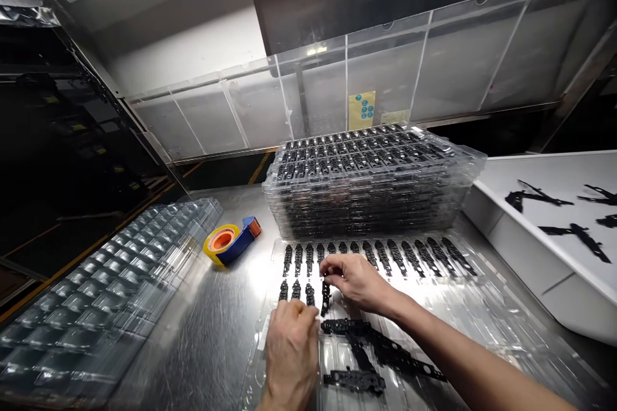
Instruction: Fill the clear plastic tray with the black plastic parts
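A clear plastic tray [463,308] lies on the metal table, with a back row of small black plastic parts [391,257] in its slots and a second row begun at the left. My right hand [357,279] pinches the top end of one black plastic part [326,298] over the second row. Beside it, my left hand [292,340] is closed at the lower ends of the second-row parts, its fingertips mostly hidden from above. Several loose black parts [354,380] lie in a pile on the tray, just right of my left hand.
Behind stands a tall stack of filled clear trays [366,205]. A tape dispenser [236,244] with yellow tape sits left of it. Stacked clear trays [96,295] fill the left side. At right, a white bin [530,257] holds more black parts. Transparent panels [318,96] rise behind.
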A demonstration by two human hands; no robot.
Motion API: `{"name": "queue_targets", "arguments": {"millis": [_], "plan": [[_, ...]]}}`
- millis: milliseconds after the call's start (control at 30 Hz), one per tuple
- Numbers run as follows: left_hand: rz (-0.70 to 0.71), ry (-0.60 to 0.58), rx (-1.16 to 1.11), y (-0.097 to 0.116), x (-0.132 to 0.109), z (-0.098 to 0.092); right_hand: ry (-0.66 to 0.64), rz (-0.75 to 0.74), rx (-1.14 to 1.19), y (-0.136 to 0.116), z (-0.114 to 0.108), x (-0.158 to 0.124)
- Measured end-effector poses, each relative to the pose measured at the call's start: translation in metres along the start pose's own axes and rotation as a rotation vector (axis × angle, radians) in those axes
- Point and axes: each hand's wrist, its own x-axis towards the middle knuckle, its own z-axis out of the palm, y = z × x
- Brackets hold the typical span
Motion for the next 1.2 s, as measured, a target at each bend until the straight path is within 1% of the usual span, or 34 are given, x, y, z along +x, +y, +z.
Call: {"name": "queue_targets", "arguments": {"millis": [100,133,200,267,367,467,533,600,633,700,767,833,867,933,1000,1033,1100,1133,1200], "plan": [[-0.005,-0.129,0.044,0.019,0.006,0.005,-0.007,0.023,-0.063,0.01,0.004,0.009],[-0.023,-0.154,0.044,0.023,0.007,0.007,-0.009,0.03,-0.075,0.013,0.005,0.011],[-0.045,-0.168,-0.003,0.025,0.009,0.009,-0.025,0.041,-0.077,0.017,0.005,0.015],[-0.039,-0.153,-0.074,0.022,0.009,0.012,-0.064,0.048,-0.06,0.02,0.005,0.018],[-0.014,-0.135,-0.118,0.019,0.008,0.015,-0.111,0.052,-0.056,0.019,0.007,0.019],[0.0,-0.1,-0.148,0.02,0.005,0.015,-0.081,0.047,-0.117,0.016,0.012,0.016],[-0.005,-0.042,-0.204,0.02,0.003,0.011,-0.049,0.038,-0.157,0.015,0.016,0.013],[-0.047,-0.015,-0.316,0.017,0.0,0.004,-0.028,0.027,-0.166,0.014,0.016,0.009],[-0.096,-0.014,-0.393,0.014,0.0,0.0,-0.025,0.021,-0.154,0.013,0.014,0.007],[-0.256,-0.004,-0.555,0.008,0.001,-0.007,-0.044,0.007,-0.094,0.01,0.006,0.002],[-0.427,0.02,-0.723,0.005,0.004,-0.011,-0.097,-0.017,0.012,0.005,-0.005,-0.005],[-0.522,0.012,-0.863,0.007,0.009,-0.013,-0.166,-0.04,0.133,0.0,-0.015,-0.014],[-0.527,-0.019,-0.909,0.01,0.012,-0.014,-0.193,-0.044,0.192,-0.002,-0.018,-0.019],[-0.475,-0.101,-0.936,0.02,0.016,-0.014,-0.214,-0.032,0.286,-0.004,-0.023,-0.029],[-0.414,-0.167,-0.944,0.029,0.017,-0.015,-0.228,0.02,0.397,-0.002,-0.026,-0.039],[-0.406,-0.187,-0.976,0.032,0.017,-0.015,-0.247,0.054,0.462,0.0,-0.027,-0.043],[-0.44,-0.214,-1.088,0.034,0.015,-0.014,-0.295,0.1,0.567,0.003,-0.03,-0.051],[-0.463,-0.222,-1.143,0.034,0.014,-0.013,-0.302,0.103,0.582,0.004,-0.031,-0.053],[-0.496,-0.215,-1.188,0.031,0.012,-0.012,-0.246,0.065,0.52,0.003,-0.033,-0.056]]}}
